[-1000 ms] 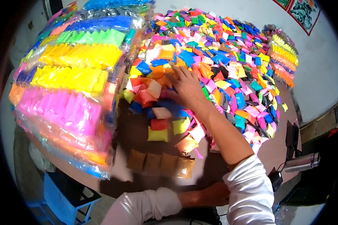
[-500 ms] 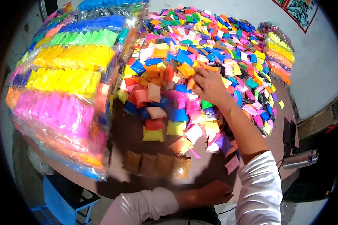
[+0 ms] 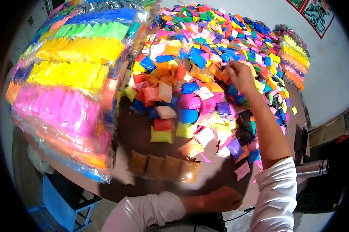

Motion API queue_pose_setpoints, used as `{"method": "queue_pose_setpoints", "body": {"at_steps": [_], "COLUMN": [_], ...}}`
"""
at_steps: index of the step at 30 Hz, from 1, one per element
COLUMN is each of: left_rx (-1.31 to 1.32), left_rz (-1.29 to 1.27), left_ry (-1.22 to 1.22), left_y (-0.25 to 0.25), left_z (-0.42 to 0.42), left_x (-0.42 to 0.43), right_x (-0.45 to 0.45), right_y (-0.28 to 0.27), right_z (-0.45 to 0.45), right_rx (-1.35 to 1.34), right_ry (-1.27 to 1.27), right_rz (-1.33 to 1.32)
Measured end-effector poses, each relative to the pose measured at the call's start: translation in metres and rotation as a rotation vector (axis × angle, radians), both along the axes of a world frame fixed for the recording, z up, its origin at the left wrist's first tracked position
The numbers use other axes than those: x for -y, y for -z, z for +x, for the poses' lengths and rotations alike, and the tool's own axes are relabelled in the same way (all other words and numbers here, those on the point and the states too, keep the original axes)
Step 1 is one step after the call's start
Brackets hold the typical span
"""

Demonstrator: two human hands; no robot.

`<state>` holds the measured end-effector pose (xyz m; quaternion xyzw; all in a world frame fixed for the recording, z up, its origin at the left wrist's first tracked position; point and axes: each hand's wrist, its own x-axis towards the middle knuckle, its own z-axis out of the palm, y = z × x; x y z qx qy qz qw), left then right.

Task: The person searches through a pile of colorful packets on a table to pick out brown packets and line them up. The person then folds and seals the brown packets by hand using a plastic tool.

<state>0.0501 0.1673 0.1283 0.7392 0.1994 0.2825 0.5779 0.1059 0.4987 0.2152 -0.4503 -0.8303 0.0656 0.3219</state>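
Head view: from where I stand, a person in white sleeves (image 3: 275,189) works over a brown table (image 3: 217,172) covered in small coloured packets.

Bagged stack (image 3: 70,79): clear bags full of packets, piled high along the left. The plastic looks slick, so I'd keep any reach clear of it.

Brown packets (image 3: 155,166): 4 of them, side by side near the person, apart from the heap. I can't tell whether they are joined. Their neat row deserves to be left undisturbed.

Yellow packet (image 3: 161,136): at the heap's near edge, just below a red packet (image 3: 162,124).

Loose heap (image 3: 197,60): many colours, overlapping across the middle of the table. Packets lying on top should come away most easily.

Left hand (image 3: 224,199): a loose fist at the near side of the table, fingers curled in, with nothing visible in it. It could usefully steady neighbouring packets.

Right hand (image 3: 243,75): over the heap, fingers bent, tips close together beside an orange-brown packet (image 3: 225,75). I can't tell whether it has hold of that. Best, I'd say, to pinch a flat edge and lift clear before drawing back.

Far bags (image 3: 294,58): more bagged packets beyond the heap.

Steel flask (image 3: 313,169): past the right sleeve, well apart from both hands.
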Motion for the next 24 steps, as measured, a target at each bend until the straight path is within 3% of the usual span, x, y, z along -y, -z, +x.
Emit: {"method": "queue_pose_setpoints", "body": {"at_steps": [3,6,9,10,14,18,20,24], "left_rx": [0.013,0.15,0.042,0.046,0.007,0.001,0.007,-0.037], "left_rz": [0.045,0.021,0.048,0.048,0.048,0.046,0.024,0.016], "left_ry": [-0.039,-0.084,-0.032,-0.033,-0.039,-0.032,-0.036,-0.009], "left_y": [0.007,0.029,0.034,0.027,0.018,0.018,0.019,0.018], "left_z": [0.003,0.019,0.02,0.016,0.011,0.014,0.013,0.012], "left_x": [0.001,0.009,0.008,0.006,0.004,0.004,0.005,0.002], "right_x": [0.02,-0.001,0.0,0.001,0.007,-0.002,-0.006,-0.008], "right_y": [0.008,0.047,0.048,0.047,0.026,0.015,0.02,0.031], "right_z": [-0.061,-0.072,-0.045,-0.029,0.017,0.008,-0.012,-0.052], "right_rx": [-0.191,0.22,0.333,0.392,0.458,0.399,0.127,0.117], "right_ry": [-0.161,-0.187,-0.264,-0.178,0.042,0.17,0.04,-0.045], "right_rz": [-0.164,0.007,0.063,0.093,-0.235,-0.361,-0.171,-0.162]}}
